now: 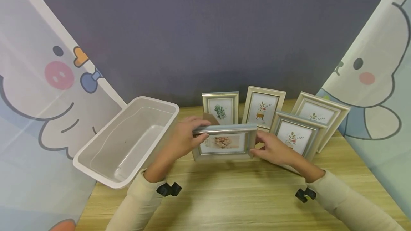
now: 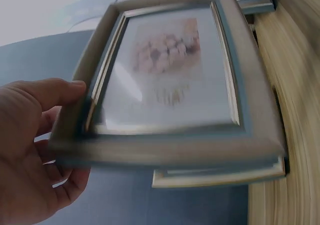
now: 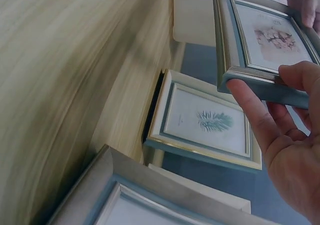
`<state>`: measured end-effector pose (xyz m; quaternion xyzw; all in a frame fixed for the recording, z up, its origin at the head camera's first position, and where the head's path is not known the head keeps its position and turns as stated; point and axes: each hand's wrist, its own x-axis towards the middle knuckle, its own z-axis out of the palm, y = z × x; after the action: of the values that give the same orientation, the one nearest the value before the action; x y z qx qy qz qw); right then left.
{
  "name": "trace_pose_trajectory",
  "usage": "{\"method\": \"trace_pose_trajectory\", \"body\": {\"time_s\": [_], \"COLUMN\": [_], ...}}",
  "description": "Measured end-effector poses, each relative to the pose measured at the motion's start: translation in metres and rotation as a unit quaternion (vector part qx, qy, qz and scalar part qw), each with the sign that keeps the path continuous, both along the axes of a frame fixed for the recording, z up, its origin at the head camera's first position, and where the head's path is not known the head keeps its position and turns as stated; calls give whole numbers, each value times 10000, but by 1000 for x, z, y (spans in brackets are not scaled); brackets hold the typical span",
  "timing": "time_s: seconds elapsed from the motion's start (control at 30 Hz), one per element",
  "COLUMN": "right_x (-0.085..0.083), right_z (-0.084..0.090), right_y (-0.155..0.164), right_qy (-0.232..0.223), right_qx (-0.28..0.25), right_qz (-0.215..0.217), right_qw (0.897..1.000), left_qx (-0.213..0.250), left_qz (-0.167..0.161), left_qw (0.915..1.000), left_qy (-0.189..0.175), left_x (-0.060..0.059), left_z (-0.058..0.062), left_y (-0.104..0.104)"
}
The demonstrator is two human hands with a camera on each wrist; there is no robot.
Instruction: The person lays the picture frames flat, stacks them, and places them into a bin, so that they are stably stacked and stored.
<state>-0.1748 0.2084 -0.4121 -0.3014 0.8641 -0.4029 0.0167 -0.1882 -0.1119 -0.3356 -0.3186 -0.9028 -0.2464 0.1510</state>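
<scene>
A silver-edged picture frame (image 1: 224,157) with a picture of pinkish round shapes is held sideways over the table, between both hands. My left hand (image 1: 183,140) grips its left end, thumb on the front; the left wrist view shows this hand (image 2: 30,140) at the frame's border (image 2: 160,152). At the other end my right hand (image 1: 274,149) pinches the edge. In the right wrist view its thumb lies on the front of the frame (image 3: 275,40) and the other fingers (image 3: 255,112) go underneath. A brown piece (image 1: 211,118) sticks up behind the frame's upper left.
Behind stand a leaf-print frame (image 1: 236,108) and a potted-plant frame (image 1: 248,104). To the right are two more plant-print frames, the nearer one (image 1: 293,136) overlapping the farther (image 1: 340,115). A white plastic bin (image 1: 96,142) stands left on the wooden table (image 1: 231,202).
</scene>
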Motion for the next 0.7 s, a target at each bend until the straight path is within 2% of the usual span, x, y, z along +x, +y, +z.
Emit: {"method": "trace_pose_trajectory", "body": {"time_s": [0.07,0.17,0.27,0.4,0.57,0.7], "right_x": [0,0,2,4,4,5], "right_z": [0,2,5,10,11,10], "right_y": [4,10,14,16,15,17], "right_qy": [52,177,218,110,101,221], "right_qx": [2,27,-2,-103,-132,-10], "right_qz": [-95,-198,-170,-23,10,-77], "right_qw": [9999,9996,9996,9999,9999,9997], "left_qx": [185,528,930,1334,1518,1508], "left_qz": [23,38,-7,-202,-544,-670], "left_qw": [9995,9947,9849,9736,9601,9403], "left_qy": [-274,-879,-1457,-1843,-2284,-2978], "left_x": [-1,-1,-2,-4,-8,-10], "left_z": [1,1,0,-2,-4,-6], "left_y": [-8,-21,-31,-40,-45,-47]}}
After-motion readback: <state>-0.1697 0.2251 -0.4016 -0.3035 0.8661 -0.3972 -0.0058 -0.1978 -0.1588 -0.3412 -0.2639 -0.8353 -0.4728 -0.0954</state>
